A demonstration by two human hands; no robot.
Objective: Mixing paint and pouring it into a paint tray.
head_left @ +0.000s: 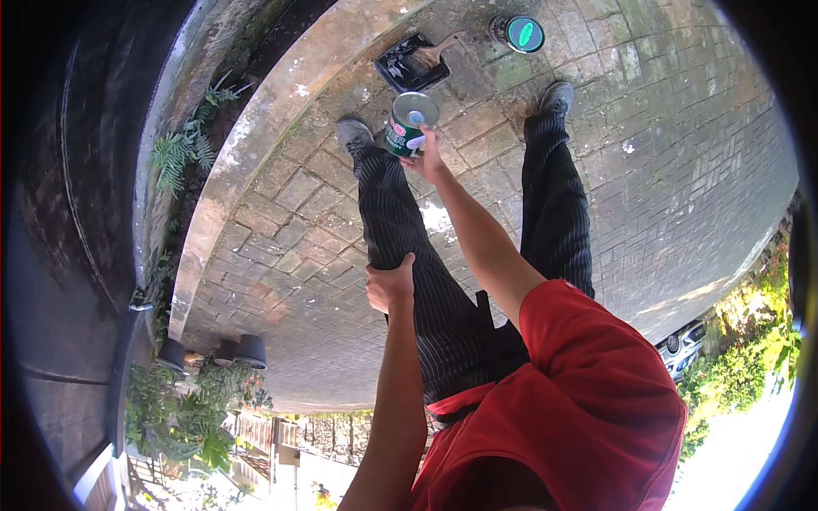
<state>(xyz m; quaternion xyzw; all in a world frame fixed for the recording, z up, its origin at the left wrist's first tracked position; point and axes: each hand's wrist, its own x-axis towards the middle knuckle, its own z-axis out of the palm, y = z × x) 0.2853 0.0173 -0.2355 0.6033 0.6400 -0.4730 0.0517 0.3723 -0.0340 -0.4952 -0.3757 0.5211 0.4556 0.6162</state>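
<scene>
My right hand is closed around the side of a green paint can with a silver top. The can is held low over the paving, near my left shoe. Its top faces up toward me, and the fingers behind it are partly hidden. My left hand is wrapped round my left leg at the knee, on the dark striped trousers. Just beyond the can lies a black paint tray, with a wooden-handled brush resting in it.
A second can with a bright green top stands on the paving, right of the tray. A raised stone kerb curves along the left, with ferns beside it. Dark plant pots stand at the lower left.
</scene>
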